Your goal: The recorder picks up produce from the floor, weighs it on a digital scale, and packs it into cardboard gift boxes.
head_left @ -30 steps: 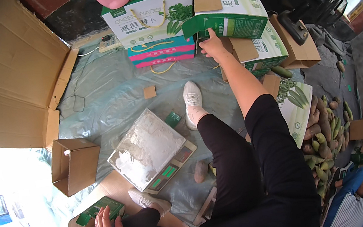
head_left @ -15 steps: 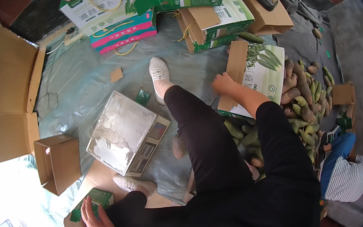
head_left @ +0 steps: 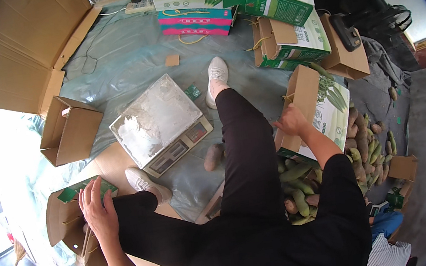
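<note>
My right hand (head_left: 294, 120) is at the raised brown flap (head_left: 302, 90) of a white and green radish carton (head_left: 328, 122). Its fingers are curled; whatever they may pinch is hidden. On the left, my left hand (head_left: 97, 206) lies by my bent knee with fingers stretched out and nothing in them. Beside it stands an open cardboard box (head_left: 56, 220) with a green printed panel. A flat-topped scale (head_left: 154, 125), its pan worn and stained, sits between the two sides, and one radish (head_left: 214, 157) lies near its right corner.
Green and brownish radishes (head_left: 370, 149) are heaped at the right, some (head_left: 299, 186) beside my leg. Cartons (head_left: 282, 3), a pink and teal box (head_left: 195, 22) and a black fan (head_left: 393, 18) stand at the back. Another person (head_left: 388, 255) in stripes is at lower right.
The view has turned, so the scene sits differently in the picture. My right hand stays at the carton's flap with its fingers more bent over it. My left hand remains beside the open box.
</note>
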`<action>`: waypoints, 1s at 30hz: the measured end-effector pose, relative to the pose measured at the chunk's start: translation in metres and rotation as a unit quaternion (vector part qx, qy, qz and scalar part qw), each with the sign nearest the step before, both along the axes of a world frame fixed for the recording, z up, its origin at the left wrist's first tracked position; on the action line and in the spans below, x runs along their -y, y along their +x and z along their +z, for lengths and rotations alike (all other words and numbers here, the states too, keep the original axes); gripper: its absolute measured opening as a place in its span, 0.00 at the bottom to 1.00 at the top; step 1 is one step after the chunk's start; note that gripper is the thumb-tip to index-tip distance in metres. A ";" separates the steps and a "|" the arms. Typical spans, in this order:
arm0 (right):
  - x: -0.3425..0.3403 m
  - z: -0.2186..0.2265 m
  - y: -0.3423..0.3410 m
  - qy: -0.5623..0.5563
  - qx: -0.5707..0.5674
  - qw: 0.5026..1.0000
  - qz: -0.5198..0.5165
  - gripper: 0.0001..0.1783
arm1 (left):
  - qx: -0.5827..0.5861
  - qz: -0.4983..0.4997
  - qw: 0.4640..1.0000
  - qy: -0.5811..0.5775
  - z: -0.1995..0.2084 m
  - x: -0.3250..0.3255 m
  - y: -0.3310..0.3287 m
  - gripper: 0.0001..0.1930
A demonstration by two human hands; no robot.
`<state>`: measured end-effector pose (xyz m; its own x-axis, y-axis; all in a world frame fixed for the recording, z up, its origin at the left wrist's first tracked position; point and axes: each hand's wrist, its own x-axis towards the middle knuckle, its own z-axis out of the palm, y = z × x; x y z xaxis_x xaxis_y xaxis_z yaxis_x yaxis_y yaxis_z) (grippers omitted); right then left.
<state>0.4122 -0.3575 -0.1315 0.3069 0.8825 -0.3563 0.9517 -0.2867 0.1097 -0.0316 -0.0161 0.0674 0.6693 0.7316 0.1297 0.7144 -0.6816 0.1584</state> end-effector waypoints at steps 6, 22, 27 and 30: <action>0.008 0.074 0.003 0.116 0.146 0.979 -0.077 0.27 | 0.014 -0.011 1.000 0.000 0.004 0.005 -0.009 0.17; -0.098 0.325 -0.041 0.713 0.145 0.680 -0.096 0.20 | 0.080 -0.010 0.997 0.001 0.009 0.010 -0.036 0.16; -0.164 0.352 -0.071 0.745 0.148 0.651 0.003 0.22 | 0.119 -0.012 0.993 -0.010 0.014 0.008 -0.036 0.18; -0.232 0.331 -0.110 0.752 0.049 0.650 0.096 0.16 | 0.187 0.008 0.980 -0.070 0.023 0.009 -0.039 0.21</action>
<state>0.3017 -0.1259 0.1993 0.0950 0.2342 0.9675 0.9955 -0.0168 -0.0937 -0.0708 -0.0247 0.0900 0.5826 0.7693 0.2621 0.5980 -0.6242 0.5028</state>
